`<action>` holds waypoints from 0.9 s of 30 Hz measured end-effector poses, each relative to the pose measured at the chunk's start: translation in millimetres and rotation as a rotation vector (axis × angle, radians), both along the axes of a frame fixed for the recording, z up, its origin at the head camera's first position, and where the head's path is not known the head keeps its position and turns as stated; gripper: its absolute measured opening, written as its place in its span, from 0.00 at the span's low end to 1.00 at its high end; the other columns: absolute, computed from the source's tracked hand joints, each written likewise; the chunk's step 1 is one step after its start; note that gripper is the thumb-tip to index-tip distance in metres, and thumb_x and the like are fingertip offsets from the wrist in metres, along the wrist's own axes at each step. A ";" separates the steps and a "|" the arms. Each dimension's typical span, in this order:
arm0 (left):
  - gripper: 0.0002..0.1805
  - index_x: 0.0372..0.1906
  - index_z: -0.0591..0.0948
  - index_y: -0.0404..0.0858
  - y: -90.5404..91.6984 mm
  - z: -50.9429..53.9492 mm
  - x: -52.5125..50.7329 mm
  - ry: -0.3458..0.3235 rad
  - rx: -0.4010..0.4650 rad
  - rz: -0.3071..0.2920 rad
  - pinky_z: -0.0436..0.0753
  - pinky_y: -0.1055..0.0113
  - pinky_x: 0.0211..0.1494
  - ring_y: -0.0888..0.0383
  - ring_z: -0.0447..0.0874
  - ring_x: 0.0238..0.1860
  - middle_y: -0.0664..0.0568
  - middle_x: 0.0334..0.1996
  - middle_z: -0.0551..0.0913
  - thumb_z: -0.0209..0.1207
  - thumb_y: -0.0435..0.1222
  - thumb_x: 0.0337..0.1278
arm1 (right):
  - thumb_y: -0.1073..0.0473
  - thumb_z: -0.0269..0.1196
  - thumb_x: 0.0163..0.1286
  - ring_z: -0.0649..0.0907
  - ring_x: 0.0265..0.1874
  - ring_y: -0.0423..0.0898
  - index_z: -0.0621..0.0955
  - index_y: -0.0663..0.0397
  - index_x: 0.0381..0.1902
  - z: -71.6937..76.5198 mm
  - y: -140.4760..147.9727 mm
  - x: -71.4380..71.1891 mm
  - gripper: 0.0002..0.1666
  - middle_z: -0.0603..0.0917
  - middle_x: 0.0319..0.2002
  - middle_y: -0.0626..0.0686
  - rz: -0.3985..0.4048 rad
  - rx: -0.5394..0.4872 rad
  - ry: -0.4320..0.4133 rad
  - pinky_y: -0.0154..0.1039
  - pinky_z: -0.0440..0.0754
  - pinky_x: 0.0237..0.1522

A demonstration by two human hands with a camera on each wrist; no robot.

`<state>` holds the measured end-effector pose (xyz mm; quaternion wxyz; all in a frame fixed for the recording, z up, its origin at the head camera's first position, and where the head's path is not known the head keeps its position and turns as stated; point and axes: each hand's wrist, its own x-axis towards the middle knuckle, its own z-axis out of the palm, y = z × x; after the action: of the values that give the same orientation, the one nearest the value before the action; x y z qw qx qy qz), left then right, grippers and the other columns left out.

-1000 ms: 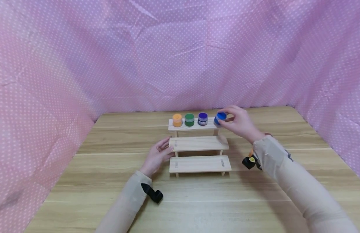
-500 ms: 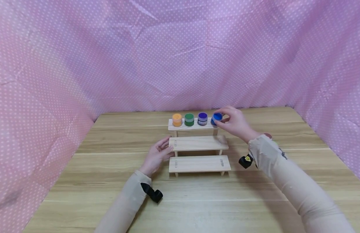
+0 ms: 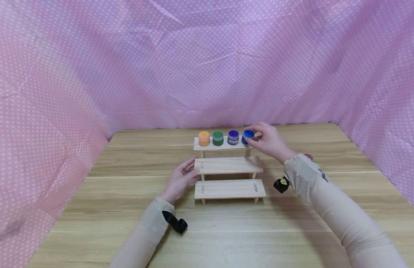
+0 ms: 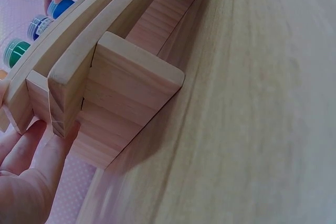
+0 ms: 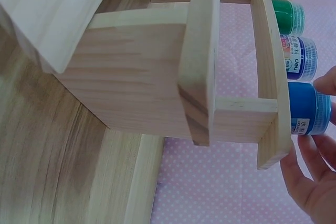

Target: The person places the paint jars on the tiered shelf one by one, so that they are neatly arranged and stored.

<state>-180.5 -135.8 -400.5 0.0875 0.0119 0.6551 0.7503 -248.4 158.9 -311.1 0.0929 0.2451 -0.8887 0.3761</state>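
Pink cloth (image 3: 207, 67) backs the wooden table (image 3: 227, 230); right hand (image 3: 268, 140) pinches jar (image 5: 303, 108), left hand (image 3: 180, 180) grips stand (image 3: 230, 189).

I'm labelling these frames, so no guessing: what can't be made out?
Head: blue jar, right side covered by the right hand.
Head: reddish thing, mostly hidden by the right sleeve.
Left wrist: orange jar, cut off by the left edge.
Right wrist: right hand, cut off by the right edge.

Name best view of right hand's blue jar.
Right wrist: the blue jar is largest there, its side and part of its label showing. Head shows it small, partly covered by the right hand; left wrist, small near the top edge, partly hidden.
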 end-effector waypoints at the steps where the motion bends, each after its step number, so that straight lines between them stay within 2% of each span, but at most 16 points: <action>1: 0.29 0.70 0.61 0.34 0.3 -0.1 0.2 0.001 -0.002 0.001 0.76 0.52 0.62 0.56 0.79 0.51 0.35 0.66 0.67 0.51 0.25 0.65 | 0.68 0.65 0.60 0.80 0.44 0.54 0.79 0.67 0.50 -0.1 0.1 -0.3 0.19 0.79 0.47 0.61 0.000 0.002 -0.003 0.42 0.86 0.44; 12: 0.29 0.70 0.61 0.33 2.8 -1.7 3.7 0.000 0.001 0.005 0.77 0.52 0.61 0.55 0.79 0.51 0.35 0.66 0.67 0.51 0.26 0.65 | 0.67 0.63 0.62 0.80 0.45 0.55 0.79 0.67 0.51 -0.6 1.7 -0.2 0.18 0.79 0.48 0.62 0.024 0.015 -0.026 0.46 0.86 0.46; 19: 0.29 0.70 0.61 0.34 5.0 -2.8 6.0 0.004 0.007 -0.002 0.78 0.55 0.60 0.55 0.79 0.51 0.35 0.66 0.66 0.51 0.26 0.65 | 0.65 0.64 0.62 0.79 0.45 0.54 0.77 0.66 0.54 -0.3 3.7 1.0 0.22 0.79 0.48 0.62 0.028 0.028 -0.027 0.47 0.85 0.47; 27: 0.29 0.70 0.60 0.33 6.6 -4.0 9.3 0.023 0.003 0.003 0.73 0.48 0.63 0.54 0.79 0.51 0.34 0.66 0.65 0.51 0.26 0.65 | 0.64 0.65 0.61 0.78 0.46 0.54 0.76 0.63 0.57 -0.7 9.0 1.7 0.25 0.79 0.47 0.61 0.022 0.028 -0.019 0.49 0.84 0.47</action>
<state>-171.2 -129.2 -404.5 0.0788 0.0196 0.6550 0.7512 -246.7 168.0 -311.8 0.0769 0.2523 -0.8921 0.3669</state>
